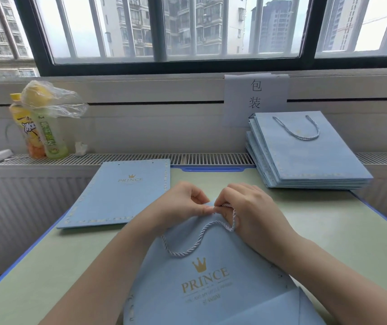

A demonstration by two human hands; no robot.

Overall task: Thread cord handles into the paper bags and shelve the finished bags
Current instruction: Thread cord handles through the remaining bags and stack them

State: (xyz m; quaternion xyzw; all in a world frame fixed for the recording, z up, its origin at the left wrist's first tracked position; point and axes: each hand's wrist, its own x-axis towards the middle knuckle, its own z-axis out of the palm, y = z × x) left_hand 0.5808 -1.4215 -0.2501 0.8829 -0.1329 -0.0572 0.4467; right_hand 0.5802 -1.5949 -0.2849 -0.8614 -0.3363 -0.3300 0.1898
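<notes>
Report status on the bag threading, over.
Both hands pinching: left hand on bag top edge, right hand on cord. One cord end already in. Nothing obstructing.

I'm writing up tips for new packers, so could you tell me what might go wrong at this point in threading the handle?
1. Both hands, left hand and right hand, pinch the cord at the top edge of the bag; a hard tug could tear the paper there.
2. The cord's loose loop lies twisted on the bag, so it may kink.
3. The finished stack overhangs the desk and might slide.
</notes>
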